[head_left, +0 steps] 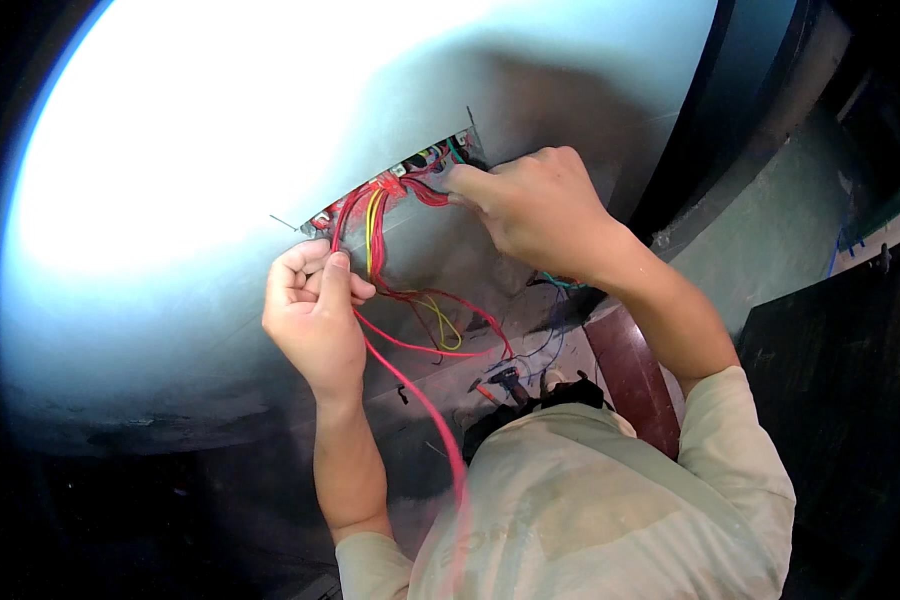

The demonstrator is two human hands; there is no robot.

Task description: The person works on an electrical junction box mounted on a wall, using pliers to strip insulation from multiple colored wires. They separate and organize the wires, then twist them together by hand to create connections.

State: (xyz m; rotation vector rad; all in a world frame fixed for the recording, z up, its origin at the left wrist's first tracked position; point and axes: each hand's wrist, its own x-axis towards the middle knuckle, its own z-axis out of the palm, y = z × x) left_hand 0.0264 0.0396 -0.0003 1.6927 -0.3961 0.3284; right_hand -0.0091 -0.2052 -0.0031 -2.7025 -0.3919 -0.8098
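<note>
A recessed electrical box (410,165) sits in a pale wall, with red, yellow, green and black wires crowded inside it. My left hand (315,310) is closed just below the box's left end, pinching red wire (343,218) between thumb and fingers. From that hand a long red wire (425,400) trails down across my shirt. At the box's right end, my right hand (540,205) is closed, its thumb and fingertips against a bundle of red wires (427,194); its other fingers are partly hidden. Between my hands, yellow wires (372,230) hang down beside more red ones.
Loose red and yellow wire ends (450,340) dangle below the box. On the floor lies a dark power drill (510,382), near my feet. A dark red strip (630,375) crosses the floor, and a dark panel (835,350) stands at the right.
</note>
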